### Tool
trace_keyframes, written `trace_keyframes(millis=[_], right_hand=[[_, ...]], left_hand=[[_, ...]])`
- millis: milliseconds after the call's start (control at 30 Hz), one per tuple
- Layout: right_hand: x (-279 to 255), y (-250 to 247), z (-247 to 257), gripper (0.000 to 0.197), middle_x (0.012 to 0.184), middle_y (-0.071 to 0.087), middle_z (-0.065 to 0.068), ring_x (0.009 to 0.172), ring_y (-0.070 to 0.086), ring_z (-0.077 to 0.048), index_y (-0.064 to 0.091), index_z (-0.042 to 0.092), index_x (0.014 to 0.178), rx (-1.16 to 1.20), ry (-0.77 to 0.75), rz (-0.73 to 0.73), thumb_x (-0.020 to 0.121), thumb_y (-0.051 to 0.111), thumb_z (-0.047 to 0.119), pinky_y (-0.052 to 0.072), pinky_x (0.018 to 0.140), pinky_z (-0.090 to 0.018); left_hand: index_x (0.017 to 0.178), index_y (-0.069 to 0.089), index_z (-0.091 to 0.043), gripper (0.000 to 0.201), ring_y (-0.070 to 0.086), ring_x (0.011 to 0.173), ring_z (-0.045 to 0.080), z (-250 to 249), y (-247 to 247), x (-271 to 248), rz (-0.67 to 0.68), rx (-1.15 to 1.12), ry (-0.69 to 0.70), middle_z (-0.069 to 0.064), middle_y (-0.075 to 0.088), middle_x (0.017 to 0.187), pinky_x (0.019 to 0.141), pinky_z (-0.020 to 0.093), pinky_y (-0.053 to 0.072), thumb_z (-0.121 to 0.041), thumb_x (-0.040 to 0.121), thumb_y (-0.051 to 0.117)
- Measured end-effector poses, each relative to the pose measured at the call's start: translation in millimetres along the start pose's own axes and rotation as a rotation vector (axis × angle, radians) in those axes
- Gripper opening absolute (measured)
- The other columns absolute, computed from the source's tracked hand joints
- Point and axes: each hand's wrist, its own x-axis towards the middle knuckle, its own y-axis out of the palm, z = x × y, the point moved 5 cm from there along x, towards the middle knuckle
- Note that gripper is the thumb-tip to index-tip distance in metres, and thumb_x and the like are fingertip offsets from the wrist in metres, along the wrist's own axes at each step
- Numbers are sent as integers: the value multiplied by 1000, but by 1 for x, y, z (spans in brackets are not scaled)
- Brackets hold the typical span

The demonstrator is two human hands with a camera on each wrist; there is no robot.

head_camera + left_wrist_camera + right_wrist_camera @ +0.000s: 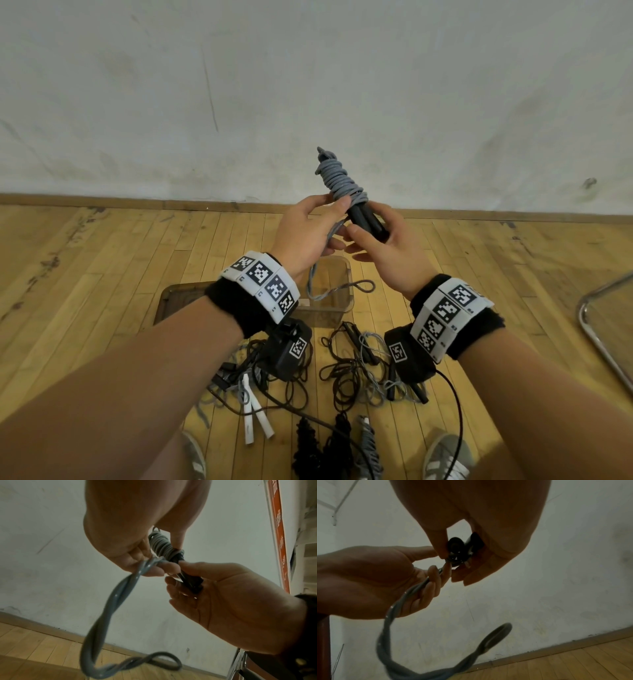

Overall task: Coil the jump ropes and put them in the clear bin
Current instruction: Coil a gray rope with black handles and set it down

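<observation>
**Grey rope half wound, held above the bin**

The grey jump rope [337, 178] is coiled tightly round its two black handles [366, 219], the bundle tilted with its top toward 11 o'clock, raised in front of the wall. The right hand [383, 250] has its fingers curled round the handles' lower ends. The left hand [305, 233] pinches the rope just below the coils; its fingers [154, 568] close on the twisted loose tail [109, 615], which hangs down and ends in a loop [363, 286] over the clear bin [337, 306]. The bin stands on the wooden floor [102, 260], open floor at 9 and 3 o'clock. At 6 o'clock lie tangled ropes [346, 363]. A chrome tube frame [599, 335] sits at the right edge.
</observation>
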Motion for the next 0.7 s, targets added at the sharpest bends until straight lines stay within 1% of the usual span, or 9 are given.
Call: trace_keyframes(millis=[100,167,233,367,433,500,600,633,700], right_hand=[[1,-4,-2,51,111,71,-4,81,76,-19,48,20,136,-70,-22,-53,92,74,21,61,77,-36],[2,-6,-3,53,109,71,-2,80,76,-17,47,24,135,-121,-26,-78,91,76,19,63,81,-43],[2,-8,-3,53,109,71,-3,79,76,-16,46,30,131,-153,-36,-100,89,77,19,63,79,-46],[0,-9,2,55,101,72,1,66,75,-13,44,36,126,-287,-65,-148,87,80,20,64,72,-44],[-1,-8,3,57,99,72,3,65,74,-10,43,38,125,-358,-79,-173,86,81,22,64,70,-42],[0,-8,3,59,101,72,4,66,73,-10,40,41,127,-423,-95,-195,87,80,23,64,68,-41],[0,-6,4,67,110,72,3,75,73,-15,35,45,135,-537,-141,-200,89,76,22,63,67,-43],[0,-5,6,69,113,71,3,78,73,-15,34,44,139,-566,-163,-190,89,75,22,62,68,-42],[-2,-2,9,71,119,70,3,88,72,-14,34,37,147,-570,-205,-152,90,74,19,61,73,-36]], left_hand=[[129,59,-21,43,69,60,13,1,-4,2,-36,24,-12,4,79,83,58,26,54,-44,95,70],[125,60,-20,40,66,55,12,1,-7,2,-64,33,-9,3,79,81,54,24,52,-39,94,73],[121,61,-19,37,65,53,11,1,-8,3,-90,40,0,2,79,79,52,22,51,-37,92,76],[113,66,-20,27,66,52,10,0,-9,2,-126,58,11,3,78,76,51,21,52,-32,91,78],[111,69,-21,23,69,55,11,0,-9,0,-130,71,26,2,78,76,52,22,52,-31,92,77],[113,69,-23,23,72,59,13,-2,-7,-2,-131,91,44,0,78,78,54,22,53,-32,93,76],[116,69,-24,25,75,64,17,-4,-4,-7,-128,57,30,-1,79,82,57,24,54,-37,95,72],[115,68,-23,26,76,65,18,-5,-4,-7,-130,39,21,0,79,83,58,24,55,-39,95,70],[114,67,-23,27,77,68,19,-4,-4,-8,-132,2,-1,2,79,84,61,27,56,-42,95,70]])
